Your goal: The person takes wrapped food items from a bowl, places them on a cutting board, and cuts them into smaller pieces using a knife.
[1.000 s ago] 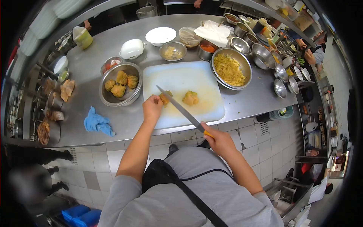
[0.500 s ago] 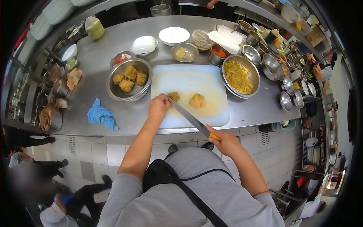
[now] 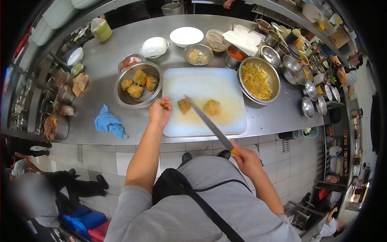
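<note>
Person's grey shirt [image 3: 183, 209]: bottom centre of the frame.

Right hand [image 3: 246, 159]: lower right of centre; closed around the yellow handle of a long knife [image 3: 211, 127]. Blade slants up and left over the cutting board, its tip close beside the left lump.

Left hand [image 3: 160, 115]: left of centre, at the board's left edge; fingers curled, a narrow gap at most, clear of the blade. Whether a scrap sits between the fingertips cannot be told.

Cutting board [image 3: 201, 82]: white, centre, on the metal tabletop [image 3: 86, 111]. Carries two yellow-green lumps, set apart: left lump [image 3: 184, 105], right lump [image 3: 212, 107].

Blue cloth [image 3: 109, 123]: crumpled, left of the board.

Metal bowl [image 3: 133, 104]: upper left of centre; holds several similar lumps [image 3: 139, 76].

Wide bowl [image 3: 275, 82]: right of the board; holds yellow shreds [image 3: 256, 80].

Small bowl [image 3: 207, 55]: beyond the board; pale bits inside.

White bowl [image 3: 186, 36]: farther still, top centre.

Handling notes, by judgement: such lumps look soft and liable to slip or squash. Good knife work here calls for light steadying pressure, fingertips tucked behind the knuckles, a firm grip on the handle, and long, gentle draws rather than a downward push. The blade's tip is best kept pointing away from the left wrist.
</note>
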Demonstrator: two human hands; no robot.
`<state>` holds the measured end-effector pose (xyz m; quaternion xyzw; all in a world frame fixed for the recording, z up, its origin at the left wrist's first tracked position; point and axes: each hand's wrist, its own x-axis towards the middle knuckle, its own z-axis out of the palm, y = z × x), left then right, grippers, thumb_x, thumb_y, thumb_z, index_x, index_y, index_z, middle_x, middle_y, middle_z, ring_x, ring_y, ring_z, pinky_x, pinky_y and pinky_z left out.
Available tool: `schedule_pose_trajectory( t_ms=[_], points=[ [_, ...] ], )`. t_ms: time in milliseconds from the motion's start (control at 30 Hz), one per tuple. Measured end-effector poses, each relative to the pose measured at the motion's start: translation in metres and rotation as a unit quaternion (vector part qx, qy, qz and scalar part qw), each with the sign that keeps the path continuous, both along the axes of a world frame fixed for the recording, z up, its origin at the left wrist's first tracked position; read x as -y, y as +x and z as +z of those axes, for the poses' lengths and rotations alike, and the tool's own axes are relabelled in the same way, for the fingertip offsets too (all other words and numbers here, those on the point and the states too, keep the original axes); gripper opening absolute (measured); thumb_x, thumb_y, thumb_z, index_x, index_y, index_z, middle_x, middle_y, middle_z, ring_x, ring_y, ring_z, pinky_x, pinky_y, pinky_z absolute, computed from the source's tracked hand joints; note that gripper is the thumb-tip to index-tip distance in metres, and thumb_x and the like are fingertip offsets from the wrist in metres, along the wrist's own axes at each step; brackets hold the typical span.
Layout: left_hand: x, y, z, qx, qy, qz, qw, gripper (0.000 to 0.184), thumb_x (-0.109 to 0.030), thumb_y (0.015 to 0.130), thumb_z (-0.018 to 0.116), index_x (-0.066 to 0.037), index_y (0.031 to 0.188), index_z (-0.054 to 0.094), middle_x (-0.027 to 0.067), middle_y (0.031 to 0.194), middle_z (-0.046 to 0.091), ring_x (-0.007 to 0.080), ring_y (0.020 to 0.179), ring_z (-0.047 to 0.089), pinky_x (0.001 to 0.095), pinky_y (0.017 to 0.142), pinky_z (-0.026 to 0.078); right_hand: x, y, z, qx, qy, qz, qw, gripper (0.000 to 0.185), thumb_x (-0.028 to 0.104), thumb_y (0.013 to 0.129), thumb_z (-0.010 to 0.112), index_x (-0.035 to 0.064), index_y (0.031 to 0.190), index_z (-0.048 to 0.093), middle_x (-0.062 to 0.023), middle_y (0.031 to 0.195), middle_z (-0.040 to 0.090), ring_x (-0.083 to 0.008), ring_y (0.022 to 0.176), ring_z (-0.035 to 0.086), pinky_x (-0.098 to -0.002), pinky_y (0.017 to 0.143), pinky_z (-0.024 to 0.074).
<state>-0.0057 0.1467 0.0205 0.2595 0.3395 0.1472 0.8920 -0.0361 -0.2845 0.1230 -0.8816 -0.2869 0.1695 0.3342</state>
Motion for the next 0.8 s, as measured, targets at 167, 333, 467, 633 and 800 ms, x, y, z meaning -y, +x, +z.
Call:
schedule_pose_trajectory(
  t_ms=[167,333,467,633,800],
  points=[
    [0.021,0.021,0.016,-0.06,0.267,-0.143,0.951,0.02,-0.017,0.097,0.069,0.002,0.103,0.075,0.0078,0.081,0.068,0.0205,0.073,0.067,0.0304,0.066,0.055,0.006,-0.004,-0.006,-0.001,-0.002,-0.13,0.991,0.058,0.016,0.099,0.076,0.0267,0.154,0.061,-0.0186,0.098,0.078,-0.0371,0.083,0.074,-0.0394,0.076,0.0577],
    [0.048,0.046,0.071,-0.125,0.733,-0.287,0.604,0.032,-0.023,0.09,0.078,0.007,0.098,0.078,0.0206,0.092,0.078,0.0332,0.09,0.076,0.0415,0.082,0.062,-0.001,-0.001,-0.014,0.001,0.031,-0.131,0.991,0.058,0.014,0.1,0.077,0.0251,0.154,0.061,-0.0207,0.108,0.078,-0.0344,0.088,0.076,-0.0363,0.08,0.0583],
    [0.051,0.063,0.058,-0.186,0.786,-0.375,0.456,0.029,-0.024,0.087,0.077,0.003,0.097,0.081,0.0245,0.101,0.078,0.0392,0.096,0.075,0.0461,0.091,0.061,0.0,-0.002,-0.02,-0.01,0.034,-0.126,0.991,0.059,0.011,0.099,0.077,0.0245,0.154,0.061,-0.0207,0.118,0.078,-0.0293,0.096,0.079,-0.0328,0.087,0.0587],
    [0.044,0.063,0.049,-0.159,0.796,-0.364,0.456,0.026,-0.023,0.088,0.072,0.0,0.095,0.082,0.0245,0.102,0.077,0.0394,0.092,0.075,0.0463,0.089,0.06,0.005,-0.005,-0.009,-0.013,-0.002,-0.136,0.991,0.058,0.013,0.099,0.077,0.0273,0.154,0.062,-0.0209,0.11,0.078,-0.0336,0.094,0.078,-0.0365,0.085,0.0587],
    [0.014,0.063,0.027,-0.151,0.668,-0.385,0.619,0.026,-0.022,0.095,0.071,0.002,0.096,0.08,0.0206,0.095,0.079,0.0348,0.083,0.075,0.0452,0.08,0.058,0.006,-0.007,0.002,-0.004,0.006,-0.136,0.991,0.057,0.019,0.098,0.076,0.0305,0.153,0.062,-0.0194,0.098,0.076,-0.0397,0.087,0.073,-0.0446,0.081,0.058]
  ],
)
